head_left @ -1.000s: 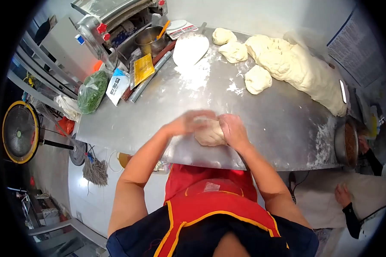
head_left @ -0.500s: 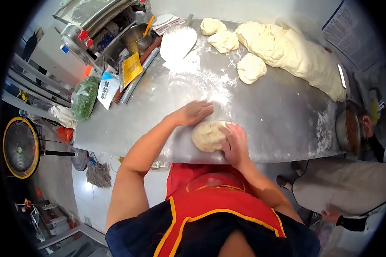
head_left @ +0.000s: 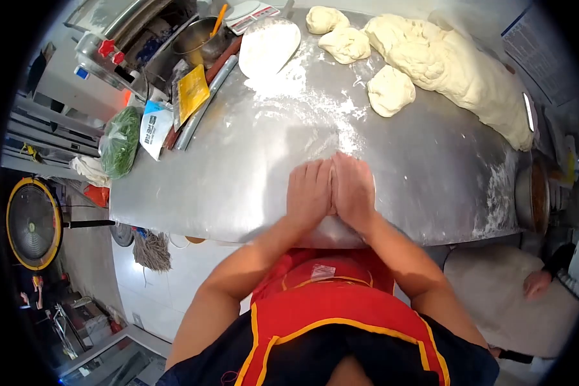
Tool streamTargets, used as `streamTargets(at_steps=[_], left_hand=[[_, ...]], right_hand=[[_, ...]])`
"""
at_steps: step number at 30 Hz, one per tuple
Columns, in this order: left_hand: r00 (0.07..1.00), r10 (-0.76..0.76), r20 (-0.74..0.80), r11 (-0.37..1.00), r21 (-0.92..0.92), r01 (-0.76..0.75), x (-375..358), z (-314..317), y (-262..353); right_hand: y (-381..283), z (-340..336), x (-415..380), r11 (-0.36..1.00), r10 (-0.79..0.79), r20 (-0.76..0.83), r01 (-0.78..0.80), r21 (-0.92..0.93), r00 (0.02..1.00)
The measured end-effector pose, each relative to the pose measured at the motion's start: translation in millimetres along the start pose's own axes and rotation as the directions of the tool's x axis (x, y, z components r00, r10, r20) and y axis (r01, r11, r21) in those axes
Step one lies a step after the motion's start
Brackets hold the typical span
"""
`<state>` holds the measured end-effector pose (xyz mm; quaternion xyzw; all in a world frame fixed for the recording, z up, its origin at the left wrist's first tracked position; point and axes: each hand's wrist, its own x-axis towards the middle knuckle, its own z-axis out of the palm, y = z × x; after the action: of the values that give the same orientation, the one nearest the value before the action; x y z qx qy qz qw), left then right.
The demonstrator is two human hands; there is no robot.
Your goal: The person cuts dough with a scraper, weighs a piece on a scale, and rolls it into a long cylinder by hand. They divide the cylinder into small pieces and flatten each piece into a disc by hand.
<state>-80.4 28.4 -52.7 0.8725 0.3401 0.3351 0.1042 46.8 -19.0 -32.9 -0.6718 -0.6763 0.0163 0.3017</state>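
Observation:
My left hand [head_left: 309, 191] and my right hand [head_left: 354, 188] are side by side near the front edge of the metal table [head_left: 238, 193]. Their thumbs meet, and the fingers curl down over a piece of dough. The dough is almost wholly hidden beneath my palms. Farther back lie three smaller dough lumps: one at the rear [head_left: 327, 20], one just in front of it [head_left: 345, 45], and one nearer me [head_left: 391, 91]. A long, thick mass of dough [head_left: 457, 71] stretches beside them toward the right edge.
Loose flour [head_left: 296, 90] streaks the tabletop. At left lie a yellow packet [head_left: 193, 93], a metal rod [head_left: 206, 103] and a bag of greens [head_left: 120, 143]; a metal bowl [head_left: 202, 42] and a scale [head_left: 252, 18] stand behind. Another person's hand [head_left: 537, 283] is at lower right.
My left hand has come down and right onto the dough, beside my right hand. Both now cover the dough, which showed between them before. The camera view has shifted slightly.

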Motion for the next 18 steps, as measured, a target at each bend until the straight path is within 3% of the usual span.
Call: streamTargets(at_steps=[3, 5, 8, 9, 11, 12, 13, 14, 16, 18], left_hand=[[0.972, -0.123, 0.199, 0.984, 0.151, 0.093, 39.8, 15.8, -21.2], [0.996, -0.052, 0.069, 0.974, 0.224, 0.036, 59.9, 32.9, -36.4], [0.996, 0.011, -0.094, 0.963, 0.269, 0.015, 89.3, 54.1, -54.1], [0.990, 0.018, -0.140, 0.963, 0.270, 0.020, 94.8, 58.2, -56.3], [0.994, -0.070, 0.084, 0.997, 0.038, 0.067, 101.7, 54.3, -66.2], [0.977, -0.087, 0.194, 0.992, -0.074, 0.103, 107.7, 49.2, -73.2], [0.946, -0.194, 0.260, 0.892, -0.355, 0.281, 103.0, 12.1, -53.5], [0.934, -0.221, 0.280, 0.911, -0.284, 0.300, 102.2, -13.5, -30.3], [0.892, -0.294, 0.344, 0.924, -0.135, 0.357, 84.1, -39.6, 8.1], [0.997, 0.002, 0.075, 1.000, -0.002, -0.002, 38.8, 11.5, -1.1]], right_hand=[[26.2, 25.9, 37.3, 0.989, 0.061, -0.006, -0.061, -0.134, 0.998], [41.1, 39.6, 58.8, 0.978, -0.049, -0.261, -0.007, -0.209, 0.964], [58.5, 49.6, 91.9, 0.947, 0.022, -0.354, -0.133, -0.293, 0.935], [64.4, 52.3, 96.4, 0.951, 0.085, -0.275, -0.161, -0.265, 0.958], [74.6, 52.8, 99.2, 0.949, 0.211, -0.107, -0.230, -0.217, 0.972], [75.6, 38.6, 98.5, 0.964, 0.261, -0.020, -0.262, -0.049, 0.965], [71.2, 15.2, 91.2, 0.946, 0.295, 0.081, -0.303, 0.115, 0.952], [61.4, -7.1, 82.7, 0.897, 0.309, 0.193, -0.353, 0.268, 0.931], [27.1, -24.6, 51.0, 0.989, 0.128, 0.041, -0.131, 0.066, 0.991], [13.2, -15.5, 34.3, 0.982, -0.137, -0.183, 0.109, -0.155, 0.974]])
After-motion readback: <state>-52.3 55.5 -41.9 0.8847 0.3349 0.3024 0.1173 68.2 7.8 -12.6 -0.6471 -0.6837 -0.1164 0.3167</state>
